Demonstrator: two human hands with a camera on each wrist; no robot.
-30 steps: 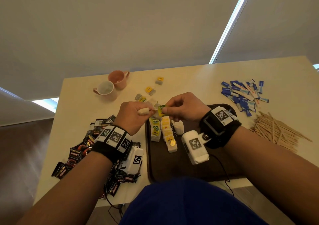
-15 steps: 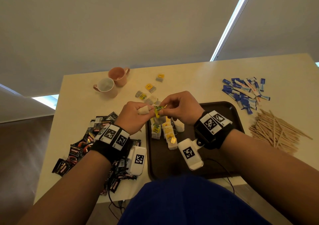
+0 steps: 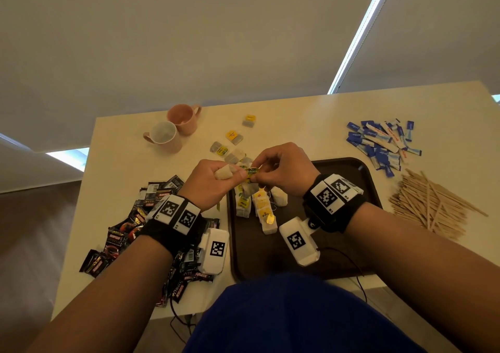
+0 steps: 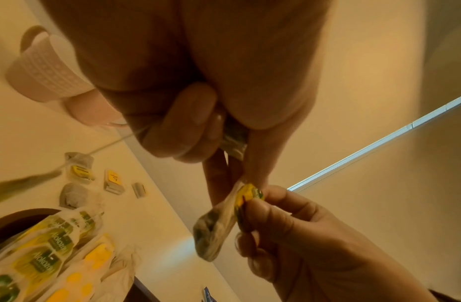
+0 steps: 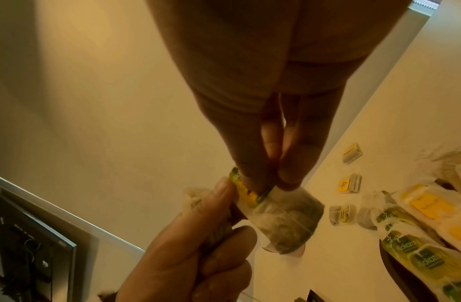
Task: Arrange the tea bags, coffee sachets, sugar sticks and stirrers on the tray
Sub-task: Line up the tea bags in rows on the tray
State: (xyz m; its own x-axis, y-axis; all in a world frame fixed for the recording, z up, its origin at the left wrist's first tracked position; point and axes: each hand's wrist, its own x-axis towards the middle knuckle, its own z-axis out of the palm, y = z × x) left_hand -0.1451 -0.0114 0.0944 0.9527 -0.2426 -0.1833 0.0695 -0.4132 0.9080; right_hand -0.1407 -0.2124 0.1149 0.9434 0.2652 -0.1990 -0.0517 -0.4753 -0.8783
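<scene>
Showing a cream rectangular desk [image 3: 297, 114] under pale roller blinds [image 3: 189, 41] | dark brown plastic tray [image 3: 351, 174] with rowed tea bags [image 3: 263, 212] | left hand [image 3: 213, 183] fingers clenched round a gauzy tea bag [image 5: 288, 222], held above the tray's far-left corner | right hand [image 3: 281, 170] fingers pinching its yellow-green paper tag [image 3: 251, 172].

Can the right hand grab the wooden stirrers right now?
Probably not yet. The right hand is busy pinching the tag of a tea bag that the left hand also holds. The stirrers lie uncovered on the table right of the tray, so once free it likely could.
</scene>
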